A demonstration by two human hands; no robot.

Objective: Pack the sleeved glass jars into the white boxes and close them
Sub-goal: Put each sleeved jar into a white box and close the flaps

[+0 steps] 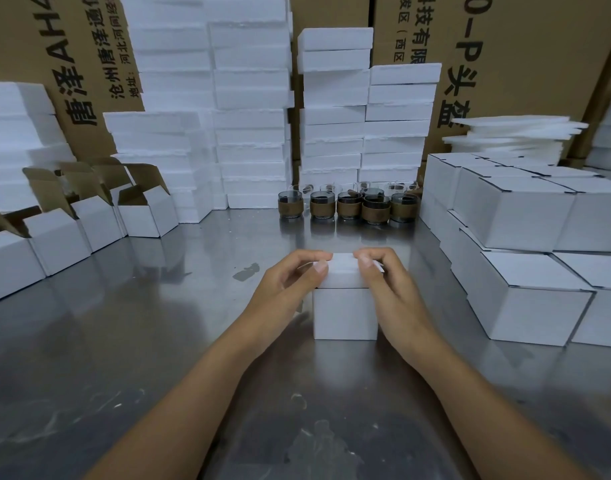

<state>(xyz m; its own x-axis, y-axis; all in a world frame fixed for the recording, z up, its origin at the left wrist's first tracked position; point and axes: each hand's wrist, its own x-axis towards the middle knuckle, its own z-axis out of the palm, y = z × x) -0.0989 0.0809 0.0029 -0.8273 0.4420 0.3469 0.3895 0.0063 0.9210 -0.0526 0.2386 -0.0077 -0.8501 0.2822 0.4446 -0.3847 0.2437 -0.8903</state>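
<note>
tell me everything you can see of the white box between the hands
The white box stands upright on the steel table, centre front. Plain matte cardboard, roughly cubic; its lid is folded down, with a thin dark seam above the front face. The left hand and right hand grip the lid's ends, thumbs pressing near its front edge. Contents hidden.

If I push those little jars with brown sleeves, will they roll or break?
Probably not roll: the sleeved jars stand upright on flat bases. They look like glass, so a knock off the metal table could likely break them. The sleeves may give some grip.
</note>
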